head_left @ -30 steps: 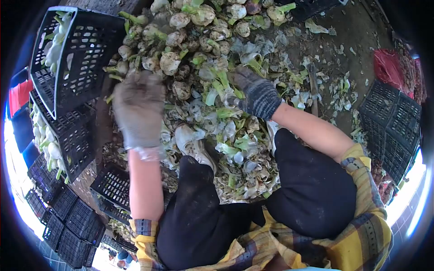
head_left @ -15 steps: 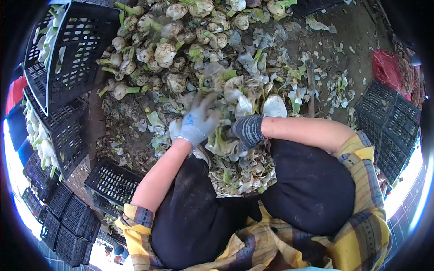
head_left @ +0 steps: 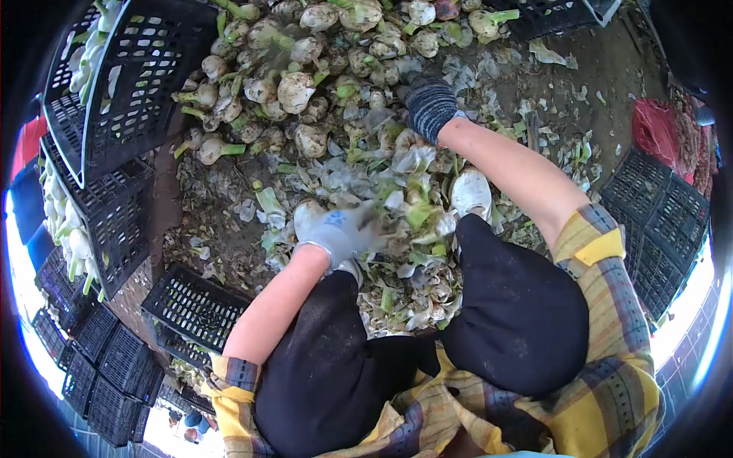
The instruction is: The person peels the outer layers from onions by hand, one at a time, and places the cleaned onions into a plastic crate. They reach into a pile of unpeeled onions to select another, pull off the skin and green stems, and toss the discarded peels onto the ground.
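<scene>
My left hand [head_left: 343,233], in a pale grey glove, is low over the loose peelings [head_left: 416,286] between my shoes; its fingers are smeared by motion. Farther forward and to the right, my right hand [head_left: 431,105], in a dark striped glove, reaches to the right edge of the heap of dirty bulbs [head_left: 296,93]. Its fingertips are partly hidden among bulbs and leaves, so any grip is unclear. A bulb with a green stem [head_left: 489,24] lies beyond that hand.
Black crates with trimmed white bulbs [head_left: 99,206] stand at the left. An empty-looking black crate [head_left: 195,309] sits nearer. More black crates [head_left: 655,221] and a red net bag [head_left: 655,130] are at the right. My shoe [head_left: 471,192] borders the peelings.
My right hand has moved forward from the peelings to the bulb heap, and that arm has stretched out. My left hand has shifted slightly back towards me. The view has tilted slightly.
</scene>
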`<move>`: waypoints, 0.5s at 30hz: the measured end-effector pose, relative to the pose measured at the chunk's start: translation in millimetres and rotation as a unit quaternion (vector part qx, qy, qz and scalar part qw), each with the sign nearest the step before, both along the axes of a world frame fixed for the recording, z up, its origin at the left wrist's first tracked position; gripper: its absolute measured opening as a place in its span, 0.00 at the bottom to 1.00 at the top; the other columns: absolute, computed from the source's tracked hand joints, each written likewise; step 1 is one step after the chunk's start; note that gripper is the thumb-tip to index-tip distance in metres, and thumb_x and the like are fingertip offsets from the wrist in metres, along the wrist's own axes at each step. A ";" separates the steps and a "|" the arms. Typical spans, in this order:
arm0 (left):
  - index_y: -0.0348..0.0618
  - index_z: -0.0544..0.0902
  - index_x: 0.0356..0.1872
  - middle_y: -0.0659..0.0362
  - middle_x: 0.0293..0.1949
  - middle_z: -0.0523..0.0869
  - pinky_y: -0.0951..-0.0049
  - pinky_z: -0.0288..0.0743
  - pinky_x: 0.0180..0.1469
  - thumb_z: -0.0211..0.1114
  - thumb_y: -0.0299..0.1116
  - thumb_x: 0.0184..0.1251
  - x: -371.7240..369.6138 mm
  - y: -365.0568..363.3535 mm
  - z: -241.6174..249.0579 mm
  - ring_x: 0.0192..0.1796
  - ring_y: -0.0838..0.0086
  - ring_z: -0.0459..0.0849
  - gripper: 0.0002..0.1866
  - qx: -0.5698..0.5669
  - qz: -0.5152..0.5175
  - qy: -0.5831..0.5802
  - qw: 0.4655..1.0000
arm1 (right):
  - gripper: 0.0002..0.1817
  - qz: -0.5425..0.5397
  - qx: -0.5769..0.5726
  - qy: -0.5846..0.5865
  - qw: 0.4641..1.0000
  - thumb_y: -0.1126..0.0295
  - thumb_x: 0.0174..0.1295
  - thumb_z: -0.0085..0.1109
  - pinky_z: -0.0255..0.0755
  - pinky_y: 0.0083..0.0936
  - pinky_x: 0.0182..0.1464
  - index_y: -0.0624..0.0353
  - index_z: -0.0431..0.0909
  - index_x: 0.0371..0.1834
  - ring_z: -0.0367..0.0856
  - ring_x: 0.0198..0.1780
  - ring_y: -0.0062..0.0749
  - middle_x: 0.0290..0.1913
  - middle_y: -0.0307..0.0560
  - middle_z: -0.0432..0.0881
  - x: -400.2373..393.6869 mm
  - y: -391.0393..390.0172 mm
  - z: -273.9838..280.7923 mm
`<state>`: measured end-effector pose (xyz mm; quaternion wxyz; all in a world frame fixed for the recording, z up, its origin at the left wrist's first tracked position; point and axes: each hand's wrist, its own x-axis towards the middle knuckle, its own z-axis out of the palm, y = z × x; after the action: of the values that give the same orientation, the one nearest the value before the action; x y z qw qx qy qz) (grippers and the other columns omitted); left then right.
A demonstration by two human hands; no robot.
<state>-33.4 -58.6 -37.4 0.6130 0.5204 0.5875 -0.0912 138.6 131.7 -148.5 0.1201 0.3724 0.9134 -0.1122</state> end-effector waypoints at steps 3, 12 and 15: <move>0.46 0.78 0.49 0.48 0.42 0.82 0.66 0.71 0.52 0.52 0.47 0.61 -15.3 12.8 6.8 0.47 0.55 0.80 0.21 0.062 0.100 0.064 0.991 | 0.18 -0.022 -0.050 -0.017 0.998 0.63 0.44 0.57 0.65 0.42 0.53 0.55 0.79 0.40 0.73 0.49 0.52 0.46 0.58 0.76 -8.3 7.8 -3.3; 0.37 0.70 0.57 0.52 0.55 0.74 0.70 0.64 0.59 0.58 0.41 0.63 -11.5 38.9 -7.9 0.55 0.65 0.74 0.25 0.310 0.448 -0.113 0.831 | 0.22 -0.001 -0.217 0.193 0.957 0.56 0.54 0.56 0.68 0.38 0.51 0.60 0.76 0.47 0.75 0.48 0.49 0.44 0.59 0.77 10.2 -3.8 83.2; 0.38 0.67 0.59 0.56 0.56 0.72 0.74 0.65 0.59 0.55 0.47 0.66 -0.1 50.2 20.0 0.54 0.73 0.74 0.27 0.192 0.507 -0.234 0.807 | 0.20 0.017 -0.339 0.266 0.902 0.57 0.54 0.57 0.72 0.33 0.43 0.59 0.77 0.45 0.79 0.40 0.46 0.38 0.58 0.79 1.8 -12.6 106.4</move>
<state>-33.6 -8.4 -17.4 0.5785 0.2614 0.6122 0.4714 140.4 119.1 -42.1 -0.0059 0.2498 0.8244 -0.5079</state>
